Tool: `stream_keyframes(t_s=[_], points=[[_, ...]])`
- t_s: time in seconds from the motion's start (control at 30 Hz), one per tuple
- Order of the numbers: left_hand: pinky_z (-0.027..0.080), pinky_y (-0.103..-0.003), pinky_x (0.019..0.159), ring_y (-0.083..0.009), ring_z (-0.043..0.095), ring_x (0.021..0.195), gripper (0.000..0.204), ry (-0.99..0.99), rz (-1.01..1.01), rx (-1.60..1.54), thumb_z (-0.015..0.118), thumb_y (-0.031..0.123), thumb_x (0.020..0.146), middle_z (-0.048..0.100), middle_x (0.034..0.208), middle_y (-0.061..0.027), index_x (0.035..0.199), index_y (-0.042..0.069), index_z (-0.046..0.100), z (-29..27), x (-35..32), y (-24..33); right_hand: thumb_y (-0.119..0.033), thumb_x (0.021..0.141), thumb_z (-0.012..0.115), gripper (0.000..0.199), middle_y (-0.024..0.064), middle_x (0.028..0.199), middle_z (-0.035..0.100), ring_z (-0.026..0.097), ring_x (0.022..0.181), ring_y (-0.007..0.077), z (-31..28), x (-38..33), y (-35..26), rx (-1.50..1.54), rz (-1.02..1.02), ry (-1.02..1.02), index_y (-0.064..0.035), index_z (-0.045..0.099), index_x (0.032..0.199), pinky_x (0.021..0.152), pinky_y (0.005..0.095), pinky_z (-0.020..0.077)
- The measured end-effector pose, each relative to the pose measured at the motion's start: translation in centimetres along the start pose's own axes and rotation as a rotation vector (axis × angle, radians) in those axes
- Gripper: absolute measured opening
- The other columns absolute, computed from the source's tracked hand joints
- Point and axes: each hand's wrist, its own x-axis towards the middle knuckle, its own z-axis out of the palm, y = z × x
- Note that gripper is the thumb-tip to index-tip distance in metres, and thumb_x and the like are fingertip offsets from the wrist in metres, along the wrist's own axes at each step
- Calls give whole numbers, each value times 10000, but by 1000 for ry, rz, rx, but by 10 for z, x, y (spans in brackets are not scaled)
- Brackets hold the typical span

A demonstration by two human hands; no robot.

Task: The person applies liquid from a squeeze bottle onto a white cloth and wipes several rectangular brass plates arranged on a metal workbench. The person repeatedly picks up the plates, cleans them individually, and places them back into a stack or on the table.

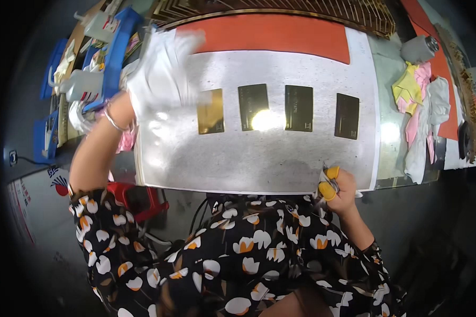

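Note:
My left hand (161, 74), in a white glove, is raised over the left of the white work sheet (238, 164). Motion smears its fingers, so their pose cannot be told. Closest to it lies a thin metal card (211, 111) that shines gold. To the right, three dark cards lie apart in a row: one slightly tilted (253, 103), one in the middle (299, 108) and one farthest right (347, 116). By the sheet's near edge, my right hand (341, 191) wears yellow finger cots and is closed on a crumpled grey cloth.
An orange sheet (269, 34) spans the back, before a rack of brass-coloured strips (280, 11). Left stand white plastic bottles (84, 84) and a blue bin (116, 58). Right lie pink and yellow cloths (411, 92) and a grey bottle (419, 49). A red stool (143, 201) stands below.

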Motion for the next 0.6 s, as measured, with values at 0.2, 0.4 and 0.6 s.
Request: stream_keyframes(t_s=[0.2,0.4,0.6], points=[[382,-409,909,-350,478,1024,862,-53,-114,-104,781,362,482,490,1093,-186,1187,5,437,61,-40,28,-79,797,584,109,23,533,553,548,451,107,3,-8,7,5,96,76,-20,524,728,448,228,407],[403,-373,821,-307,498,926,647,4,-225,-111,745,280,480,502,958,-150,1010,33,468,70,-41,40,-88,813,588,105,21,542,538,540,457,95,5,-9,9,-33,52,115,-19,535,755,439,224,400],[462,-408,696,-349,560,794,580,-226,-336,-207,723,322,510,547,913,-196,956,13,520,42,-32,53,-93,819,587,102,25,592,548,544,492,92,6,-13,15,-95,102,111,-20,549,758,453,232,416]])
